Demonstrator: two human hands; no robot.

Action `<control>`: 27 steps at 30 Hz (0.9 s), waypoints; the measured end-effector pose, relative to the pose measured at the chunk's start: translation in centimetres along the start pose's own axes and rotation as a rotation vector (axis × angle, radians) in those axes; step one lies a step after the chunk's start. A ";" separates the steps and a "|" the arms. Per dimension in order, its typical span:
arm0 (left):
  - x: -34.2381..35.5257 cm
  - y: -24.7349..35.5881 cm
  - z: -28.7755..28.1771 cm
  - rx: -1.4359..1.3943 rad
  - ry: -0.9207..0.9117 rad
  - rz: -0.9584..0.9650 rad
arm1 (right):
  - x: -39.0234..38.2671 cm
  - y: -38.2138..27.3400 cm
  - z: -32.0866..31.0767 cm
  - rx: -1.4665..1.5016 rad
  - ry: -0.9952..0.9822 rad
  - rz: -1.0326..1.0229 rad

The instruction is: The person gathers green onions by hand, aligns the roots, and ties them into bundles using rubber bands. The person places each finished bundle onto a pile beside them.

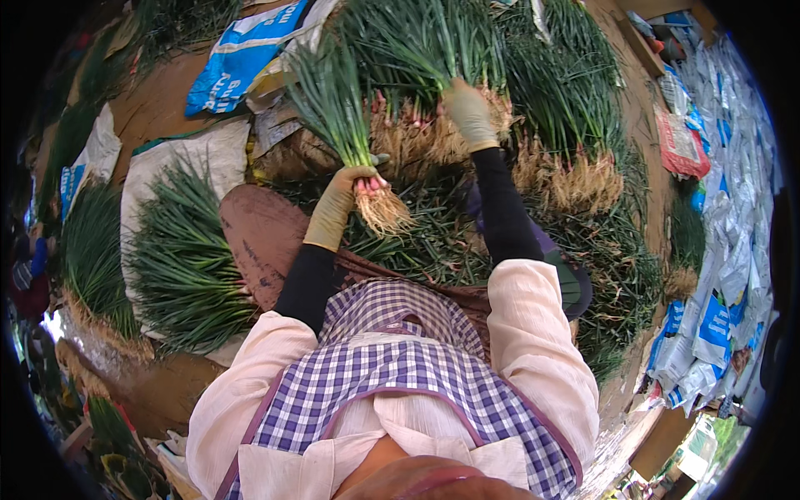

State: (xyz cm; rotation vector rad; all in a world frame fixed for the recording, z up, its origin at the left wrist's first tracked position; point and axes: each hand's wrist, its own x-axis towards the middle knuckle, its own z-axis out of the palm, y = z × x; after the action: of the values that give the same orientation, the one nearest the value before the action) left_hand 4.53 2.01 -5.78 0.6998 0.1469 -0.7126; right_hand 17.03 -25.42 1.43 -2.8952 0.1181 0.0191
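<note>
My left hand (336, 202), in a yellowish work glove, is closed round a bunch of spring onions (333, 112). The green leaves point up and away, while pink bulbs and pale tangled roots hang out below the fist. Further right and farther off, my gloved right hand (470, 115) reaches into a big heap of spring onions (408, 37). Its fingers are closed on some stalks just above their bulbs. Roots of the heaped onions face me. How many stalks the right hand has hold of is hidden by the glove.
Loose trimmed leaves (425, 250) lie beneath my arms. More spring onions (187, 250) rest on a white sack (137, 192) at left. Blue-and-white packaging (242, 62) lies at far left; silvery plastic bags (725, 242) pile up at right. Another onion stack (567, 92) stands far right.
</note>
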 end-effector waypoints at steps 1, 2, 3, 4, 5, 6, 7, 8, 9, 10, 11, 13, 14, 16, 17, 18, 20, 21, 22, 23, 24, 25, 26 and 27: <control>-0.6 0.4 1.1 -0.021 0.081 0.008 | 0.1 2.5 -2.7 -0.308 0.274 -0.434; -0.3 0.4 -0.5 0.009 0.107 0.026 | -0.3 2.6 -6.7 -0.056 0.238 -0.286; -0.4 0.7 -0.5 -0.076 0.108 0.031 | -0.9 3.1 -10.9 0.194 0.235 -0.132; -0.2 1.5 -2.3 -0.052 -0.076 0.033 | -1.9 3.7 -14.8 0.582 0.104 0.016; 1.0 1.4 -2.8 -0.043 -0.291 0.018 | -2.8 6.9 -17.9 0.665 0.117 0.068; 0.5 1.5 -0.2 -0.127 -0.183 0.137 | -3.3 8.6 -20.2 0.564 0.080 0.168; -0.3 2.0 2.5 -0.207 -0.069 0.260 | -3.4 11.8 -21.3 0.576 0.111 0.175; 0.1 2.4 0.9 -0.193 -0.265 0.221 | -3.3 14.9 -22.3 0.574 0.119 0.173; 0.2 2.5 1.4 -0.162 -0.321 0.204 | -2.7 20.6 -22.4 0.477 0.126 0.197; -0.2 3.0 2.3 -0.131 -0.372 0.187 | -2.6 25.3 -22.5 0.399 0.100 0.287; -0.4 3.3 3.4 -0.105 -0.436 0.160 | -3.1 31.1 -21.7 -0.471 0.299 0.234; -1.4 3.8 4.6 -0.075 -0.371 0.256 | -1.5 26.3 -19.8 -0.571 -0.010 0.559; -1.0 3.6 4.4 -0.110 -0.361 0.215 | -1.9 23.1 -18.5 -0.435 0.102 0.354; -0.3 2.3 2.7 -0.140 -0.238 0.140 | -3.2 14.0 -14.5 -0.083 0.205 0.056; 0.8 1.6 2.5 -0.229 -0.404 0.113 | -3.1 11.1 -11.8 0.048 0.119 -0.007; 1.9 0.6 2.6 -0.290 -0.420 0.095 | -2.9 10.3 -8.2 0.155 0.107 -0.049; 1.6 0.2 2.8 -0.372 -0.357 0.092 | -3.1 2.5 -5.6 0.041 -0.066 0.030; 1.3 0.4 3.6 -0.469 -0.398 0.089 | -2.7 1.1 -4.3 -0.107 -0.066 0.034; 1.3 0.1 3.1 -0.450 -0.370 0.088 | -1.9 1.4 -3.1 -0.089 -0.110 0.075; 1.5 0.0 2.7 -0.432 -0.349 0.083 | -0.9 2.1 -2.2 -0.075 -0.149 0.122; 1.7 -0.3 2.5 -0.411 -0.368 0.092 | -0.4 3.1 -1.4 -0.060 -0.187 0.172; 1.5 0.4 2.1 -0.397 -0.336 0.118 | -0.9 2.1 -3.2 0.198 -0.219 0.284; 1.5 0.3 2.7 -0.403 -0.322 0.123 | -1.8 4.4 -3.2 0.362 -0.134 0.114; 1.4 0.3 3.3 -0.408 -0.309 0.125 | -2.8 6.6 -3.1 0.524 -0.048 -0.056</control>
State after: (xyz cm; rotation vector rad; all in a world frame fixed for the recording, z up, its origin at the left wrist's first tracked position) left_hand 5.38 -0.68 -3.60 0.2028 -0.0364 -0.6369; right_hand 13.71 -32.28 2.88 -2.3715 0.0266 0.0411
